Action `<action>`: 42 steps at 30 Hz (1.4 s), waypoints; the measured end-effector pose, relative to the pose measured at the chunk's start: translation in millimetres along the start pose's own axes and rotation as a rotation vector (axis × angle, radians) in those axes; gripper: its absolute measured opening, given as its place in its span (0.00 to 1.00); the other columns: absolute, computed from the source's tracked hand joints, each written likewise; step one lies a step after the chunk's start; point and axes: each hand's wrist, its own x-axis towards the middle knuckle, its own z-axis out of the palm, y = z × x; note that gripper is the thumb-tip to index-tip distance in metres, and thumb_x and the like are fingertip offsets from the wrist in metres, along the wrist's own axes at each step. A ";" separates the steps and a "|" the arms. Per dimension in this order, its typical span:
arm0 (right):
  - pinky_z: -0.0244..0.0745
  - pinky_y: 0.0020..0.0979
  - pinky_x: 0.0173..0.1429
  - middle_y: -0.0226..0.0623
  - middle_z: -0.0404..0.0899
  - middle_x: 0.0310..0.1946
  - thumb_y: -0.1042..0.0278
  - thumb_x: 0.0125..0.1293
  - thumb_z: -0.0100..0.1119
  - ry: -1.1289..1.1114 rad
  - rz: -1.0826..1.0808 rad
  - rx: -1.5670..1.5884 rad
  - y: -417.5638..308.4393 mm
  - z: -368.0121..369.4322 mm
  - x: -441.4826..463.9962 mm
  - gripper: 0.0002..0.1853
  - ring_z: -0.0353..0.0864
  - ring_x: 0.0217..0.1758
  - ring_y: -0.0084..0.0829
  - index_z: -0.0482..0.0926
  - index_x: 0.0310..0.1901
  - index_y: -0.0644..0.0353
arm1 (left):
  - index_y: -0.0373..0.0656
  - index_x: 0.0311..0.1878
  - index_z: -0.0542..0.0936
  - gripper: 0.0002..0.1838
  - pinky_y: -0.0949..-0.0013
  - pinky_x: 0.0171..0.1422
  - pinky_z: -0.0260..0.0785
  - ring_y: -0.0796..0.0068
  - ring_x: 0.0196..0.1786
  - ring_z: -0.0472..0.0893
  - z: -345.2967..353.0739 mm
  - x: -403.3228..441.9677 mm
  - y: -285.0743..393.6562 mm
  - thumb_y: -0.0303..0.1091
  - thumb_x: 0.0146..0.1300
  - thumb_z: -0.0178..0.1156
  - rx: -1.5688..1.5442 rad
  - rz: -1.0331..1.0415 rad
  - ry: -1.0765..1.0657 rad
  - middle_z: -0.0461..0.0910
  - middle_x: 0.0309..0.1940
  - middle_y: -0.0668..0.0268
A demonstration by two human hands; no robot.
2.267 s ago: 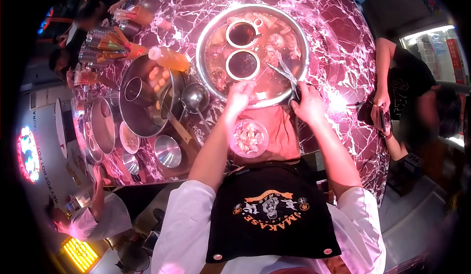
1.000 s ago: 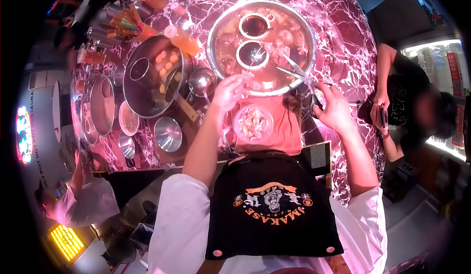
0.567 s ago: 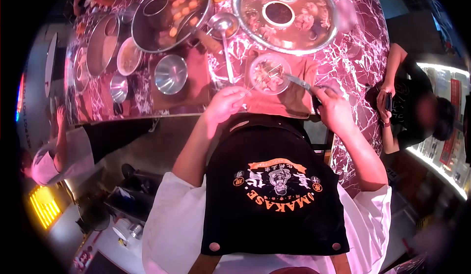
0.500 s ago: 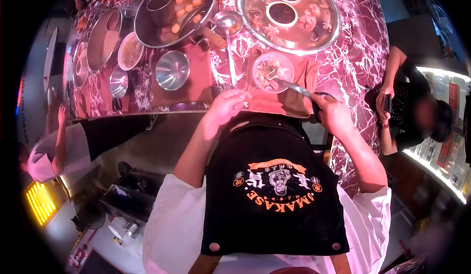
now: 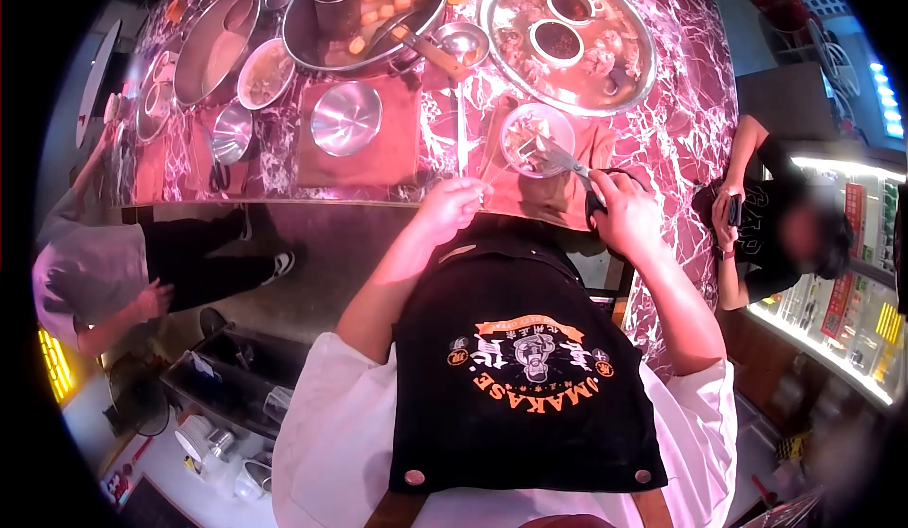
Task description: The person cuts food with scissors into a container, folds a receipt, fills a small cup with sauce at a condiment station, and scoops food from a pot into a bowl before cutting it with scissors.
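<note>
1. Scissors (image 5: pixel 566 160) slant into the bowl (image 5: pixel 508 136), seemingly so it catches scraps; your right hand (image 5: pixel 626 214) wraps their handles.
2. Left of the bowl, your left hand (image 5: pixel 450 210) pinches something thin, too faint to name.
3. Cloth (image 5: pixel 567 202) beneath the bowl likely steadies it.

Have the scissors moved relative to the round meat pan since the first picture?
Yes: the scissors went from over the pan toward the wearer, tips now at the meat bowl.
</note>
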 end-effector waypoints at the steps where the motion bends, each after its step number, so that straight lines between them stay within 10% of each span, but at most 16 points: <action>1: 0.76 0.44 0.51 0.42 0.77 0.44 0.73 0.48 0.64 -0.023 0.018 0.012 2.9 6.6 2.3 0.30 0.79 0.48 0.46 0.73 0.57 0.50 | 0.38 0.46 0.78 0.09 0.82 0.20 0.49 0.88 0.20 0.61 -0.7 0.5 -0.2 0.31 0.72 0.51 0.014 -0.001 0.006 0.63 0.19 0.77; 15: 0.78 0.45 0.48 0.45 0.80 0.39 0.72 0.50 0.63 0.044 0.042 0.073 6.3 18.9 10.3 0.26 0.82 0.44 0.49 0.76 0.55 0.50 | 0.38 0.46 0.77 0.09 0.82 0.19 0.49 0.88 0.16 0.59 3.9 -10.1 9.7 0.32 0.72 0.50 -0.109 -0.084 0.010 0.62 0.18 0.77; 42: 0.75 0.30 0.52 0.41 0.83 0.41 0.75 0.54 0.61 -0.288 0.372 0.797 100.4 -32.9 3.4 0.26 0.83 0.45 0.31 0.75 0.58 0.58 | 0.41 0.46 0.77 0.06 0.79 0.26 0.62 0.85 0.23 0.69 -37.5 58.0 10.8 0.31 0.69 0.57 0.404 0.385 0.451 0.73 0.24 0.74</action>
